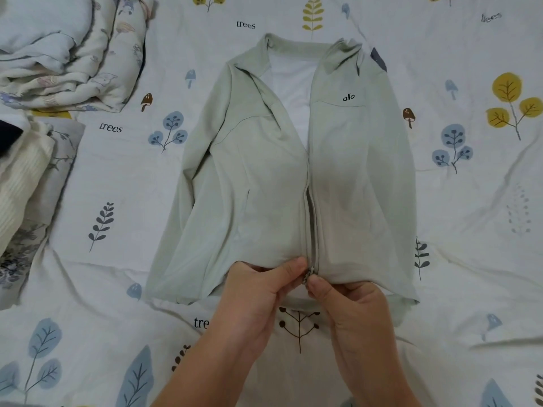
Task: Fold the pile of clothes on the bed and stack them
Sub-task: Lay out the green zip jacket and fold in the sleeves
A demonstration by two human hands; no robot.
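Observation:
A pale green zip jacket lies front up in the middle of the bed, collar far from me, sleeves tucked along its sides, white lining showing at the open neck. My left hand pinches the left bottom hem beside the zipper. My right hand pinches the right hem at the zipper's lower end. The thumbs almost meet over the metal zip piece. A pile of clothes, cream ribbed knit on grey patterned fabric, sits at the left edge.
The bed sheet is white with leaf, tree and mushroom prints. A crumpled quilt lies at the far left corner. A small grey-blue patch shows behind the jacket's right shoulder.

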